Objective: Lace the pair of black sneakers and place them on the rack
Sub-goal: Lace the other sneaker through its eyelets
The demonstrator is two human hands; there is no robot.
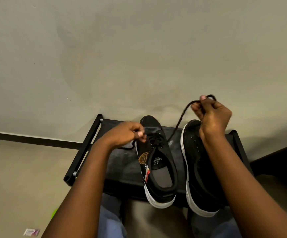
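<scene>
At the bottom edge of the view, the person's knees in blue trousers (111, 220) sit just under the front of a low black rack (122, 167), and two bare forearms reach forward over it. On the rack's dark top shelf stand the two black sneakers with white soles, heels toward the person and toes toward the wall. The left sneaker (156, 162) shows its grey insole, a printed tongue label and a gold emblem on its side; its lower eyelets already carry crossed lacing. The right sneaker (199, 169) stands just beside it, partly covered by the right forearm, and its eyelets look bare. The left hand (124, 134) hovers over the left sneaker's eyelets with its fingers curled, pinching one end of the black shoelace (180, 121) close to the shoe, while a short tail of lace droops below the hand. From the eyelets the lace rises in a slack line to the right hand (211, 114), which is raised above the toe of the right sneaker, fingers closed round the other end, with a small loop poking out above the thumb. Beyond the rack, a dark skirting strip (33, 139) runs along the foot of a plain grey wall (122, 48).
</scene>
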